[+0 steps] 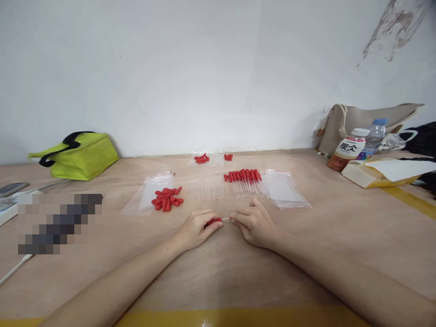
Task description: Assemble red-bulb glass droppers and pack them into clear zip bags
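Dropper in hand: We hold one glass dropper tube (225, 220) level above the table (218, 272), between our two hands, its near end going into a red rubber bulb (214, 221).
Left hand: Our left hand (197, 227) has its fingers curled narrow around the bulb, thumb and forefinger pinching it.
Right hand: Our right hand (255, 225) pinches the bare end of the tube with its fingertips drawn close together.
Step in hand: We judge this to be the fitting of a bulb onto a tube; how deep the tube sits inside the bulb we cannot tell.
Next move: It seems to call for a straight, gentle push along the tube's line, since thin glass could snap if bent.
Loose bulbs: A pile of red bulbs (166, 200) lies on a clear bag (146, 195) just beyond our left hand.
Bare tubes: A row of glass tubes (207, 189) lies between that pile and the finished ones.
Finished droppers: A row of red-capped droppers (245, 180) lies beyond our right hand, beside another clear bag (286, 190).
Farther back: A small packet with red bulbs (209, 158) lies near the wall.
Edges: A lime-green bag (80, 154) sits at left; a tea bottle (347, 150), a water bottle (374, 136) and a beige tote (368, 118) at right.
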Action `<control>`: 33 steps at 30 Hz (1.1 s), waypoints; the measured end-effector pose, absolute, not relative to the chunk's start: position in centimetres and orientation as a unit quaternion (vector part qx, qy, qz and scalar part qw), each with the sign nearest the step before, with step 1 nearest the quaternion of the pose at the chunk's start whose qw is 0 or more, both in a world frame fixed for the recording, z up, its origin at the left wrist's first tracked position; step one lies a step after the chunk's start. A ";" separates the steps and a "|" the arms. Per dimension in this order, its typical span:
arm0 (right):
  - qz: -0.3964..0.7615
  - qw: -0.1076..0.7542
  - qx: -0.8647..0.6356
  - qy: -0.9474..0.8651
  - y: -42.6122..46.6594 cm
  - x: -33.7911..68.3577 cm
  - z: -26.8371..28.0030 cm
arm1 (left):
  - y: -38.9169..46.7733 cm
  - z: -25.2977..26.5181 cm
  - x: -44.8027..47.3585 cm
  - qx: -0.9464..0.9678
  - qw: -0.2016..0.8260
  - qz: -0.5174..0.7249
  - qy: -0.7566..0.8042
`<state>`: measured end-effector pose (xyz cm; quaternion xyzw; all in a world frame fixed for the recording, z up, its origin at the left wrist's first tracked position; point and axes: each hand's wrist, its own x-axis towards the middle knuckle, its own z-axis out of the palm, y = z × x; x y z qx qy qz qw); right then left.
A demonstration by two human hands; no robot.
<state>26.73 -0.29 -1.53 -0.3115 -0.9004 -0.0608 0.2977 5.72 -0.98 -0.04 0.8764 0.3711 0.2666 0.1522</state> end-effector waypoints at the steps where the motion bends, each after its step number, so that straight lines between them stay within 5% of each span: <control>1: -0.057 0.301 -0.314 -0.899 -0.4 26.6 -1.6 | -1.0 0.0 5.7 0.880 0.145 0.264 0.368; 14: -0.004 0.301 -0.335 -0.893 -0.4 25.0 -1.4 | -0.9 0.0 5.6 0.881 0.127 0.272 0.367; 22: -0.082 0.223 -0.364 -0.901 -0.6 25.2 0.9 | -0.4 0.0 4.7 0.855 0.118 0.309 0.400; 28: 0.098 0.277 -0.573 -0.765 3.5 26.3 2.4 | 0.1 -0.3 4.7 0.836 0.121 0.292 0.448; 33: 0.112 0.290 -0.640 -0.703 8.1 24.4 2.4 | 0.2 -0.2 4.6 0.845 0.130 0.274 0.441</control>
